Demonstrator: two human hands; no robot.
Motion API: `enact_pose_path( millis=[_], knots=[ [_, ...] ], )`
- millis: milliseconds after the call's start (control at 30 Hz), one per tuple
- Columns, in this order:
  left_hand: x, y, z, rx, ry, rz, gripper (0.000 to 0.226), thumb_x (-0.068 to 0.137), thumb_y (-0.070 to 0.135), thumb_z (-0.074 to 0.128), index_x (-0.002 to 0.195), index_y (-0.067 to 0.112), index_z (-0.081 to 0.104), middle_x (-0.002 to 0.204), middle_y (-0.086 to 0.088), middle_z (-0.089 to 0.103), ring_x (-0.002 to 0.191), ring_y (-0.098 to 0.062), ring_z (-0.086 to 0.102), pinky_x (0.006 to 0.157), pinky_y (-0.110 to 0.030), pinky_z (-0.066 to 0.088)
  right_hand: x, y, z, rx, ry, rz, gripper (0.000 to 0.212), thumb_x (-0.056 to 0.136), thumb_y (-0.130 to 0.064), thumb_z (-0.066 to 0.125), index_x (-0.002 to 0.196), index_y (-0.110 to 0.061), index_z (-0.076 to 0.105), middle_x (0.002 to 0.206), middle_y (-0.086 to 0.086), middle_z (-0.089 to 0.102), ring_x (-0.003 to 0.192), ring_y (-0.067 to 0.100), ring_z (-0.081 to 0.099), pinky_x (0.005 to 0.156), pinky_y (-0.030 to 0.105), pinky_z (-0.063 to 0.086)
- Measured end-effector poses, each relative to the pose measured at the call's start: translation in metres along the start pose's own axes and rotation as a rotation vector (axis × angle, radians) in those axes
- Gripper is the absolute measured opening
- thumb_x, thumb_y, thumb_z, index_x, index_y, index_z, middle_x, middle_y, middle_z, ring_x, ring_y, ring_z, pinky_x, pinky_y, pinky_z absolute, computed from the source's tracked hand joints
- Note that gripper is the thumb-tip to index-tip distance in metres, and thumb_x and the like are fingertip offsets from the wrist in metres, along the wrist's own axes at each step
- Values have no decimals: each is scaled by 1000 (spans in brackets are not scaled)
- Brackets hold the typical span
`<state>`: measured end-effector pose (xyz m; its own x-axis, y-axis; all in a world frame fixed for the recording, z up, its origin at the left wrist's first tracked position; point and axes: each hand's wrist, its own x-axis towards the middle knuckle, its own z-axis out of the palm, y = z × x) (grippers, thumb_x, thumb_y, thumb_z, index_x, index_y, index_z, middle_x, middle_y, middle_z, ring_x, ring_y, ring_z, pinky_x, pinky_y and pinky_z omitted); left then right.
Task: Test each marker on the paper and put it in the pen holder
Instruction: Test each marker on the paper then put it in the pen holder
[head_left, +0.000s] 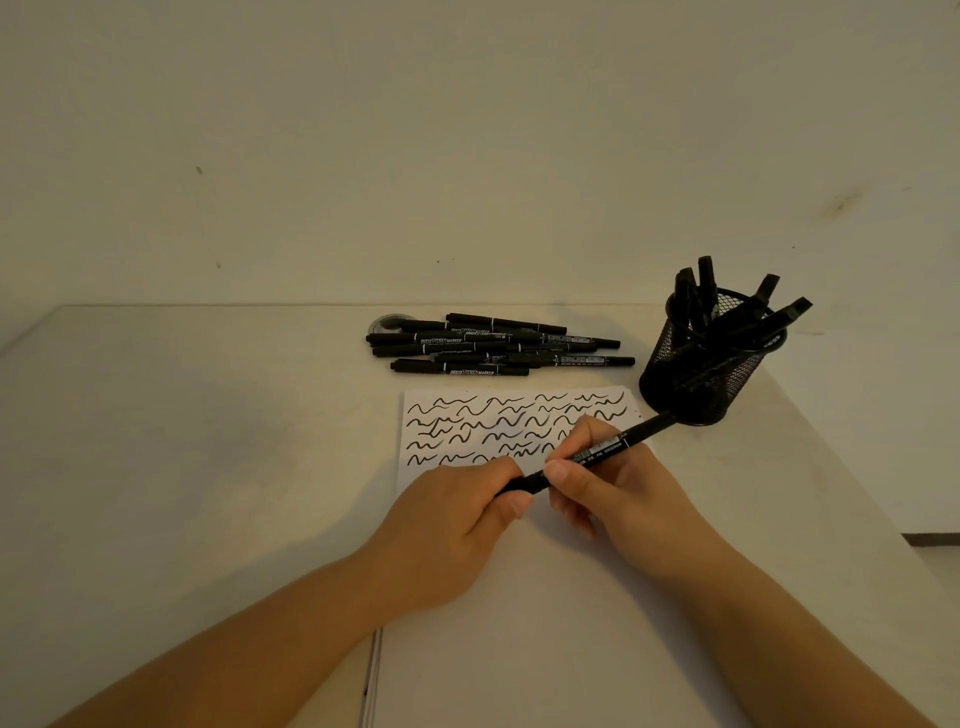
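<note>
Both hands hold one black marker (608, 448) slanted over the white paper (519, 623). My left hand (457, 525) grips its lower left end, which looks like the cap. My right hand (608, 493) pinches the barrel just beside it, and the far end points up toward the holder. The paper's top part carries rows of black squiggles (493, 426). A black mesh pen holder (701, 374) with several markers standing in it sits at the right of the paper. A pile of several black markers (488, 345) lies behind the paper.
A small round clear object (387, 323) lies at the left end of the marker pile. The wall runs along the table's far edge. The table's right edge (857, 467) slants down just past the holder.
</note>
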<state>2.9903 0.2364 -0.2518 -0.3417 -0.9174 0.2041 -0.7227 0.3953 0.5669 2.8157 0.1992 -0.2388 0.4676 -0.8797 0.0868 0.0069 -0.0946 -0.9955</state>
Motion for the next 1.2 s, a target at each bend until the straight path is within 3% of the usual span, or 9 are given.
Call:
enact_pose_path(
  millis=[300, 467, 533, 600, 700, 767, 867, 1100, 1200],
  knots=[
    [-1, -4, -2, -95, -27, 24, 41, 84, 57, 22, 80, 23, 45, 54, 9, 39, 53, -7, 41, 49, -18, 26, -2, -2, -1, 18, -50, -50, 16, 72, -20, 62, 77, -6, 56, 57, 0, 54, 54, 13, 52, 52, 26, 48],
    [2, 0, -1, -145, -9, -21, 30, 89, 46, 31, 92, 28, 56, 54, 9, 43, 52, -8, 43, 50, -26, 32, 1, -2, -3, -71, 0, -18, 18, 74, -27, 63, 81, -11, 58, 55, -5, 59, 52, 6, 54, 48, 22, 45],
    [2, 3, -1, -174, 17, -25, 25, 89, 45, 32, 98, 38, 54, 54, 8, 46, 50, -9, 45, 50, -30, 35, 4, 1, -1, -88, 129, -10, 13, 79, -23, 65, 89, -19, 59, 57, -9, 61, 49, 3, 52, 46, 19, 43],
    [1, 4, -1, -205, 72, -42, 21, 89, 44, 34, 98, 44, 53, 51, 9, 44, 45, -9, 40, 47, -27, 31, 6, 4, -4, -136, 384, -61, 22, 80, -21, 66, 97, -29, 55, 61, -11, 60, 50, 2, 51, 48, 17, 41],
    [0, 3, -1, -271, 182, -115, 20, 93, 38, 36, 94, 37, 56, 46, 10, 42, 41, -8, 33, 44, -21, 25, 5, -1, -13, -500, 640, -317, 33, 82, -20, 65, 104, -35, 47, 70, -11, 55, 59, 5, 51, 49, 14, 39],
    [2, 4, -2, -218, 224, -143, 18, 94, 33, 40, 93, 34, 58, 45, 11, 44, 40, -9, 36, 43, -18, 24, 3, -5, -10, -819, 593, -544, 36, 81, -12, 66, 107, -32, 51, 79, -9, 56, 60, 7, 51, 49, 17, 41],
    [5, 8, -7, -9, 276, -125, 18, 94, 35, 41, 93, 30, 59, 47, 10, 45, 46, -9, 43, 45, -21, 28, 2, -5, 8, -1210, 416, -775, 30, 68, -5, 74, 96, -15, 68, 87, 4, 64, 63, 16, 57, 45, 23, 45],
    [9, 16, -22, 128, 260, -22, 18, 92, 43, 39, 92, 34, 54, 51, 18, 43, 50, -3, 44, 48, -15, 28, 7, -20, 3, -1478, 184, -798, 24, 65, -6, 76, 85, -13, 67, 77, 1, 61, 62, 16, 54, 46, 24, 44],
    [18, 10, -35, 180, 183, -21, 20, 89, 52, 37, 101, 39, 46, 57, 17, 48, 54, -1, 45, 51, -16, 30, 12, -36, -12, -1483, 241, -737, 22, 67, -6, 78, 85, -11, 67, 76, 1, 61, 62, 18, 57, 43, 25, 45]
  ],
)
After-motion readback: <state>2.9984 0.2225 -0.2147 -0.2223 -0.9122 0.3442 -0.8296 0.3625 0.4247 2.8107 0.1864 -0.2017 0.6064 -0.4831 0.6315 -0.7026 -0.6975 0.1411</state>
